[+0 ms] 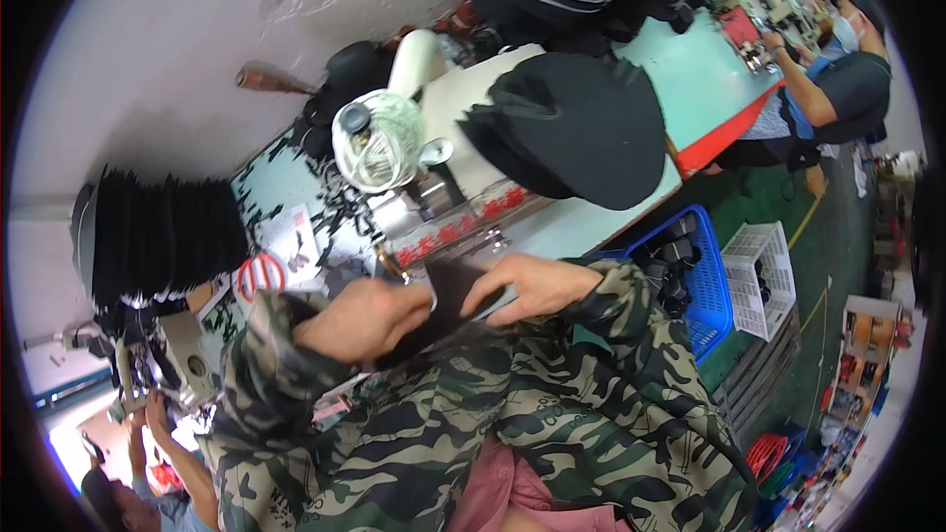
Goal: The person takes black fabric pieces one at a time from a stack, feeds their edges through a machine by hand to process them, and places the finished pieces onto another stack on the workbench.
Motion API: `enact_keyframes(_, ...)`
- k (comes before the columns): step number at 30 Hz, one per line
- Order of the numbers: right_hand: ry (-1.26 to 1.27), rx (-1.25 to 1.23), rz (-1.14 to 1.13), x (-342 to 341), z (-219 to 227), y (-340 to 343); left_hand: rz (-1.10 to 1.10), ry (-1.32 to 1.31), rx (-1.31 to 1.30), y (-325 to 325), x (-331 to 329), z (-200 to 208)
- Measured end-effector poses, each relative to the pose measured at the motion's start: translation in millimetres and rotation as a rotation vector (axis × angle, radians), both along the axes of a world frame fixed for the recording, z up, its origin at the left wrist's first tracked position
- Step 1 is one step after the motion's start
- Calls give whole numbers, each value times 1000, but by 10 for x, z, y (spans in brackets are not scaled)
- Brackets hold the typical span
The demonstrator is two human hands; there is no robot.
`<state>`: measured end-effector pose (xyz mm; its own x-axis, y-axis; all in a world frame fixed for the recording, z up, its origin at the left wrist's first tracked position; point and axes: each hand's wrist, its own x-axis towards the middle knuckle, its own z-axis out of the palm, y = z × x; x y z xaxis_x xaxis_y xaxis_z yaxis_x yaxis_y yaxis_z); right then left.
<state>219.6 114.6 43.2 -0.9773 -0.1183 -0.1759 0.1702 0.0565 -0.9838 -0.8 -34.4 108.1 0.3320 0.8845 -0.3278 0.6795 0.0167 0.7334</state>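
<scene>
In front of my body, at the near edge of the work table, I hold a dark flat piece of material (455, 288) between both hands. My right hand (532, 288) is closed on its right side, fingers over the top. My left hand (360, 320) is smeared by motion, its fingers curled at the left side of the piece. Just beyond my hands stands a sewing machine (434, 207), with a coil of pale thread (379, 143) on it. A stack of black curved fabric pieces (591, 128) lies on the machine's bed to the right.
A tall row of black pieces (168, 236) stands at the left, near black scraps (330, 187) and red-handled scissors (261, 278). To the right are a blue basket (705, 320) and a white crate (764, 286). Other people work at far right (838, 89) and lower left (177, 463).
</scene>
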Motion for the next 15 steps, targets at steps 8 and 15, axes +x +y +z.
enact_keyframes(8,147,411,-630,-358,-267,-556,611,-678,-704,10,-579,-878)
enact_keyframes(15,-88,-435,-523,-742,-332,-897,808,-590,-698,128,-853,-841)
